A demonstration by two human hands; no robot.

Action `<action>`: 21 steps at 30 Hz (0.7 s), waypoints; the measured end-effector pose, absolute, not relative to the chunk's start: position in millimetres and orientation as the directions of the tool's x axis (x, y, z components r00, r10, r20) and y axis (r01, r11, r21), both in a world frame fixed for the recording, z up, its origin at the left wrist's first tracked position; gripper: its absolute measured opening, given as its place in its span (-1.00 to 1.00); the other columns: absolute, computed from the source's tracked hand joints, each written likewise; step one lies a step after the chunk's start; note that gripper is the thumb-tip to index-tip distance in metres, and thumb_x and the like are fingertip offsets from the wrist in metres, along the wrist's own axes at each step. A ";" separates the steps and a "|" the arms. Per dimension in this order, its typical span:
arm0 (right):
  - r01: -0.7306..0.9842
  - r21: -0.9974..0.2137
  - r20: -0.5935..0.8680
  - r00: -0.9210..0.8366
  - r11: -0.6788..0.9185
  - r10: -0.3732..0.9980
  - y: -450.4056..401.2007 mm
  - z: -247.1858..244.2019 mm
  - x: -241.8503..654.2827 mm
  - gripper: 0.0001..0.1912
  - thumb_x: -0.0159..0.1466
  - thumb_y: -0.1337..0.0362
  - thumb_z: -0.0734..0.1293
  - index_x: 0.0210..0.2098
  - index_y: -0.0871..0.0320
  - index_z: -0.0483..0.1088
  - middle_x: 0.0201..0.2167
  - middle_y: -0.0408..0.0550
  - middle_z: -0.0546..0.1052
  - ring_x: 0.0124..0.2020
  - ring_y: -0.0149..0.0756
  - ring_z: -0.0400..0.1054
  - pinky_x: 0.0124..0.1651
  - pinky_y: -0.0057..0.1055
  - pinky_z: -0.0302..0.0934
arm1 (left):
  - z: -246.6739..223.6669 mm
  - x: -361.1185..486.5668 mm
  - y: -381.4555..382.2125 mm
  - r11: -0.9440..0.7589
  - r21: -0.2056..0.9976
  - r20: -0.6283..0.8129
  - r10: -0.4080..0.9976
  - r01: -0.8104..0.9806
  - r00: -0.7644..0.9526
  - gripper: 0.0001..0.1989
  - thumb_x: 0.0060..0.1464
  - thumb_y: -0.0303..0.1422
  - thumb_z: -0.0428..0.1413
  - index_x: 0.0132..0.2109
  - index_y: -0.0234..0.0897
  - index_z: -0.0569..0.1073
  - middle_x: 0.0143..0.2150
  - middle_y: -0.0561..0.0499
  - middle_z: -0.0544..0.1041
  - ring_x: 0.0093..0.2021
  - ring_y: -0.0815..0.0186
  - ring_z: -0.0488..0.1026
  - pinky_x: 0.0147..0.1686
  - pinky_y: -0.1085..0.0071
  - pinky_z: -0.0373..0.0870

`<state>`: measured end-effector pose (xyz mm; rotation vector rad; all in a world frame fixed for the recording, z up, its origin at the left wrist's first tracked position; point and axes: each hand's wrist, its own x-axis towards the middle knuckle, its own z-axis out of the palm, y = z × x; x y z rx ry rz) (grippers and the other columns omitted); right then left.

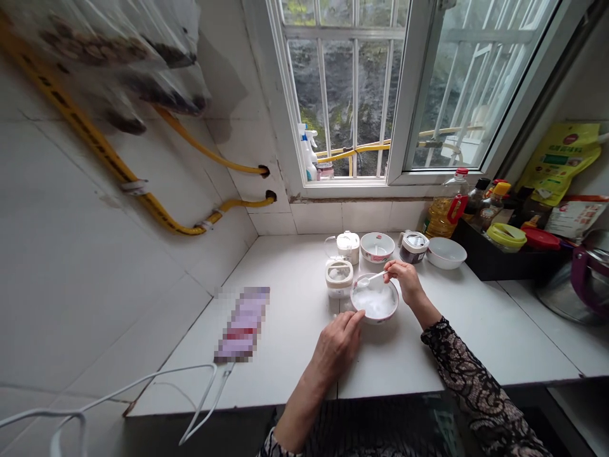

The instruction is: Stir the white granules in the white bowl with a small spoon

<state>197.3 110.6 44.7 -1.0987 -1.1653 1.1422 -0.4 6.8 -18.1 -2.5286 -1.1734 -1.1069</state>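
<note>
Behind the countertop [409, 368] front edge, my right hand [405, 280] pinches a white spoon [376, 277] over the white-filled bowl [384, 318] my left hand [339, 339] grips.

The camera sits on my head and looks forward and down from above the front edge of the surface [295, 346], near enough to bring my left hand [339, 339] and right hand [404, 278] a little below and right of the middle of its wide view. It takes in the surface's front left corner, its back left corner and the back edge beneath the window [419, 95], while the right-hand end runs out of view. Below the front edge it is so dim that I can hardly say what shows.
</note>
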 end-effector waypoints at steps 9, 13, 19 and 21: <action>0.088 -0.920 0.386 0.030 0.383 0.922 98.6 52.9 166.1 -0.89 0.19 0.21 0.24 -0.33 0.10 0.34 -0.52 -0.12 0.54 -0.41 -0.23 0.44 -0.14 -0.24 0.30 | -19.2 0.0 7.4 -0.673 0.164 0.662 0.617 0.722 0.425 -0.62 0.20 -0.56 -0.12 0.14 -0.30 0.27 -0.18 -0.10 0.51 -0.26 0.27 0.49 -0.28 0.38 0.50; 0.484 -0.556 0.677 -0.208 0.676 0.706 90.2 52.8 158.9 -0.87 0.31 0.33 0.18 -0.28 0.09 0.36 -0.45 -0.08 0.58 -0.31 -0.19 0.42 0.12 -0.10 0.13 | -19.0 0.0 7.6 -0.673 0.159 0.666 0.613 0.722 0.425 -0.62 0.20 -0.57 -0.12 0.13 -0.31 0.29 -0.19 -0.09 0.51 -0.25 0.27 0.49 -0.27 0.38 0.51; 0.543 -0.339 0.737 -0.354 0.768 0.575 86.3 55.8 163.3 -0.81 0.30 0.43 0.16 -0.27 0.09 0.37 -0.44 -0.10 0.59 -0.36 -0.21 0.40 0.15 -0.10 0.09 | -17.2 -0.2 7.4 -0.672 0.151 0.668 0.610 0.725 0.426 -0.64 0.21 -0.56 -0.12 0.12 -0.32 0.30 -0.21 -0.09 0.50 -0.28 0.28 0.48 -0.30 0.39 0.50; 0.540 -0.440 0.739 -0.237 0.718 0.631 85.1 58.6 169.7 -0.85 0.28 0.38 0.19 -0.29 0.08 0.38 -0.45 -0.10 0.60 -0.27 -0.15 0.41 0.10 -0.11 0.14 | -16.9 -0.2 7.0 -0.669 0.150 0.669 0.610 0.728 0.424 -0.64 0.21 -0.56 -0.12 0.12 -0.31 0.30 -0.20 -0.08 0.50 -0.28 0.28 0.49 -0.30 0.40 0.49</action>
